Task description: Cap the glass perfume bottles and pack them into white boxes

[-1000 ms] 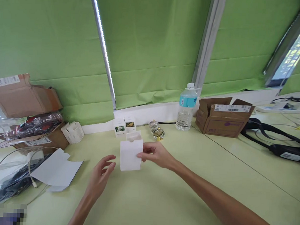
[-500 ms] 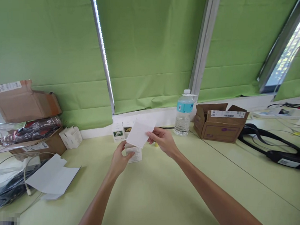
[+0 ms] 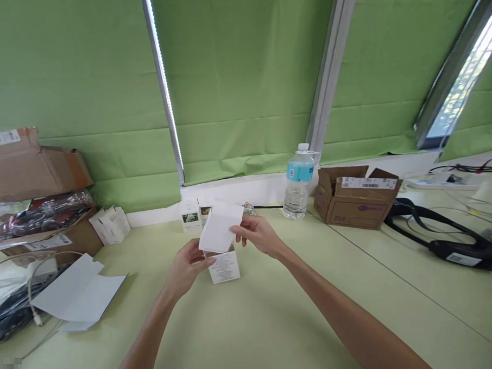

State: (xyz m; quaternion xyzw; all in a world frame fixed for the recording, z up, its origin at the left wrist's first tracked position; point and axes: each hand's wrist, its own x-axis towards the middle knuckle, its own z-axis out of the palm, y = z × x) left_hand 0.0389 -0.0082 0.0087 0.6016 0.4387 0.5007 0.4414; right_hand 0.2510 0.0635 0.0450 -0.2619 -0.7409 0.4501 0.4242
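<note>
Between the thumb and fingers of my left hand (image 3: 188, 266) is a small white box (image 3: 225, 268) with printed text on its front, tilted above or on the table. My right hand (image 3: 260, 235) pinches the right edge of a folded white card (image 3: 220, 228). The card's lower edge is at the box's top and covers part of it; I cannot tell whether it goes inside. Behind the card stand small white boxes (image 3: 190, 218) with flower pictures, partly hidden. A small clear glass item (image 3: 249, 208) shows just behind my right hand.
A water bottle (image 3: 298, 181) and an open brown carton (image 3: 356, 199) stand at the back right, beside a black headset-like frame (image 3: 451, 237). At left are stacked cartons (image 3: 35, 167), a white carton piece (image 3: 109, 226), a white cardboard sheet (image 3: 78, 291) and bagged cables (image 3: 12, 315).
The card has come down and left and stands more upright over the box. The box has moved slightly toward me and to the right. The glass item has come into sight.
</note>
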